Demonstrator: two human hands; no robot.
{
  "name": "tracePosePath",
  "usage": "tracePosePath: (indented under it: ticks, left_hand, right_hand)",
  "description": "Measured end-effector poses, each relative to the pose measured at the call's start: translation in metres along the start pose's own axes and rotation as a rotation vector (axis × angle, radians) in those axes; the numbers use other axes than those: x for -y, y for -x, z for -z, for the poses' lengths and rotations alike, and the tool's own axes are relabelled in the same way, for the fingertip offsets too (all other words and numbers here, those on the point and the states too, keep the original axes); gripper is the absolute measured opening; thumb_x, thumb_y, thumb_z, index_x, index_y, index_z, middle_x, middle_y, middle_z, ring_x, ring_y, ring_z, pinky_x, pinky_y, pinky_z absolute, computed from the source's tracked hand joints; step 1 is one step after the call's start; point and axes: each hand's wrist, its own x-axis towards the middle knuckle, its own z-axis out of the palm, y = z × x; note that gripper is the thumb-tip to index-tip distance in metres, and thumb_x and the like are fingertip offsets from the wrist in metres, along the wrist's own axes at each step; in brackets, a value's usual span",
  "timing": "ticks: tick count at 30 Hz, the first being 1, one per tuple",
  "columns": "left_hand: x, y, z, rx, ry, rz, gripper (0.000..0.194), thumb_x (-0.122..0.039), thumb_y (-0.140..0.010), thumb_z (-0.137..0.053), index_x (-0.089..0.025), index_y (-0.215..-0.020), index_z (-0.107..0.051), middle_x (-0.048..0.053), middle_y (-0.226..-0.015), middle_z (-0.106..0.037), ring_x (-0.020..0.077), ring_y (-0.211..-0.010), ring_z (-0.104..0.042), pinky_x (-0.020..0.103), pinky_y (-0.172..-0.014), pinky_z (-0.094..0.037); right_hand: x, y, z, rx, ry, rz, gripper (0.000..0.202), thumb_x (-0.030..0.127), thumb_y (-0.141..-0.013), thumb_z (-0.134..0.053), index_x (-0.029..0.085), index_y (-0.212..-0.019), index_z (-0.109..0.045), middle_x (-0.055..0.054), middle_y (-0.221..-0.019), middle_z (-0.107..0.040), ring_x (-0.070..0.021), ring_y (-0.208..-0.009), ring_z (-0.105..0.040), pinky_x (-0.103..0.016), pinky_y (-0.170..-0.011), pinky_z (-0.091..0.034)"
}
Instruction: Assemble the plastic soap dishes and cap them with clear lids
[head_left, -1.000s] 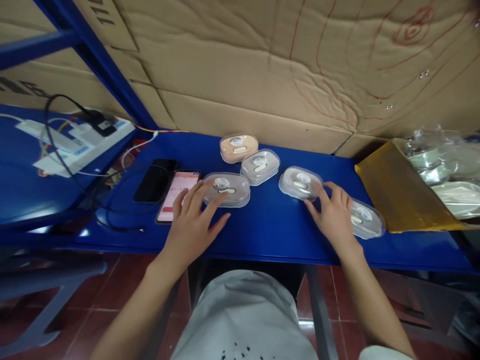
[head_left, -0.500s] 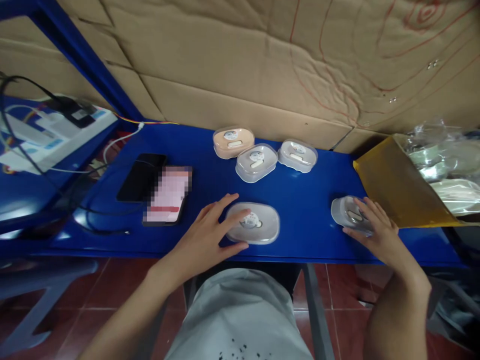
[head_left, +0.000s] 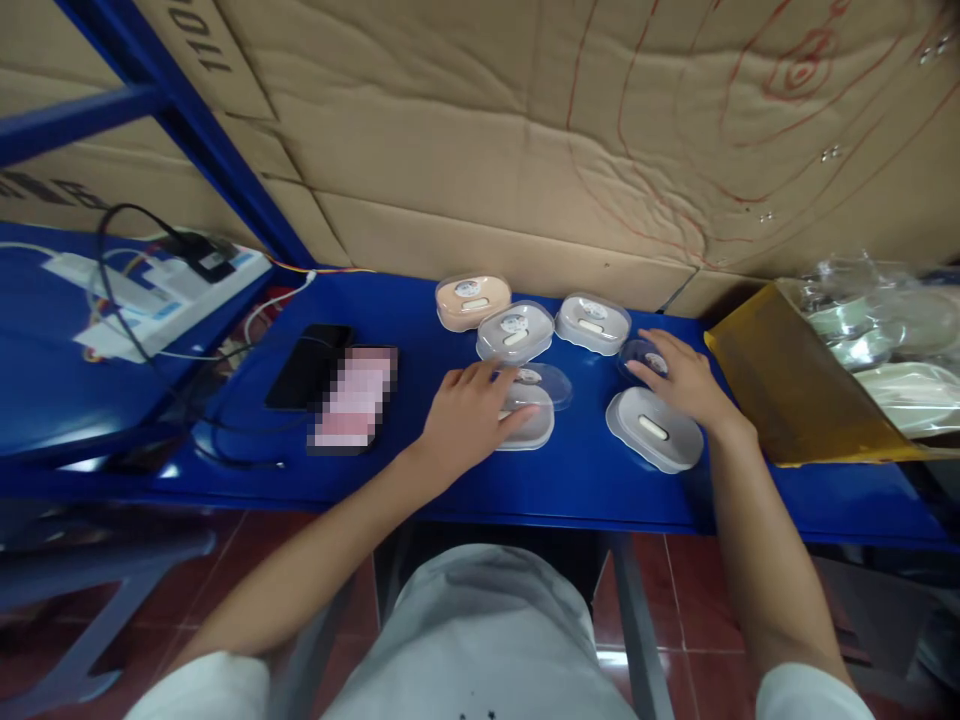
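Both clear lids sit differently from half a second ago: the left clear lid [head_left: 553, 386] is shifted toward the far side of its grey oval case [head_left: 534, 432], and the right clear lid [head_left: 634, 352] is off the right-hand grey case [head_left: 675, 436], just beyond it.

From the head view, the left hand [head_left: 469, 415] has its fingers half curled over the near-left end of its lid, thumb along the near edge — a loose hold, it seems; how hard it presses I cannot tell. Its lid overlaps the case's far part. The right hand [head_left: 687, 378] has fingers bent over its lid and thumb at the near edge, a narrower grip that hides much of the lid. Both uncovered cases lie on the blue table [head_left: 465, 490].

Behind them rest a peach case [head_left: 472, 312], a covered grey case [head_left: 495, 340] and another covered one [head_left: 589, 335].

What could go wrong: the left lid might slip, or catch the case's rim and drag it, if that light grip tilts. Its neighbour behind is close — a careless push could nudge it. The right lid could knock the rear-right case too.
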Motion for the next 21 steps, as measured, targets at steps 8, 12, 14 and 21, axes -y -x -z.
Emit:
tracePosePath:
  ticks: [8, 12, 14, 21]
  left_hand:
    - [-0.003, -0.072, -0.003, -0.043, -0.069, 0.055, 0.052, -0.054, -0.110, -0.050, -0.019, -0.147, -0.062, 0.021, -0.155, -0.057, 0.0407, -0.141, -0.056, 0.055, -0.113, -0.045]
    - [0.021, -0.092, -0.003, 0.027, -0.003, 0.151, 0.059, -0.051, -0.100, -0.071, -0.020, -0.149, -0.060, 0.019, -0.147, -0.063, 0.0402, -0.133, -0.063, 0.050, -0.107, -0.051]
    - [0.026, -0.092, -0.003, 0.019, 0.025, 0.144, 0.056, -0.052, -0.102, -0.068, -0.020, -0.147, -0.060, 0.018, -0.142, -0.067, 0.0376, -0.129, -0.067, 0.047, -0.106, -0.053]
    - [0.013, -0.100, -0.005, -0.002, 0.166, -0.005, 0.048, -0.048, -0.114, -0.045, -0.020, -0.150, -0.057, 0.011, -0.143, -0.071, 0.0290, -0.129, -0.070, 0.040, -0.104, -0.054]
  right_hand:
    - [0.042, -0.087, -0.015, 0.073, -0.018, 0.086, 0.074, 0.059, -0.097, -0.065, 0.027, -0.162, -0.050, -0.016, -0.166, -0.053, -0.0431, -0.154, -0.047, -0.069, -0.121, -0.037]
    - [0.037, -0.077, -0.006, 0.096, -0.014, 0.070, 0.063, 0.065, -0.098, -0.063, 0.028, -0.149, -0.063, -0.012, -0.148, -0.069, -0.0391, -0.137, -0.064, -0.058, -0.114, -0.048]
    - [0.027, -0.066, 0.001, 0.114, -0.024, 0.019, 0.059, 0.064, -0.103, -0.053, 0.028, -0.148, -0.064, -0.011, -0.140, -0.075, -0.0354, -0.128, -0.071, -0.051, -0.108, -0.054]
    - [0.046, -0.052, 0.008, -0.003, 0.060, 0.071, 0.053, 0.039, -0.106, -0.042, 0.023, -0.154, -0.059, -0.015, -0.156, -0.063, -0.0394, -0.144, -0.059, -0.062, -0.115, -0.047]
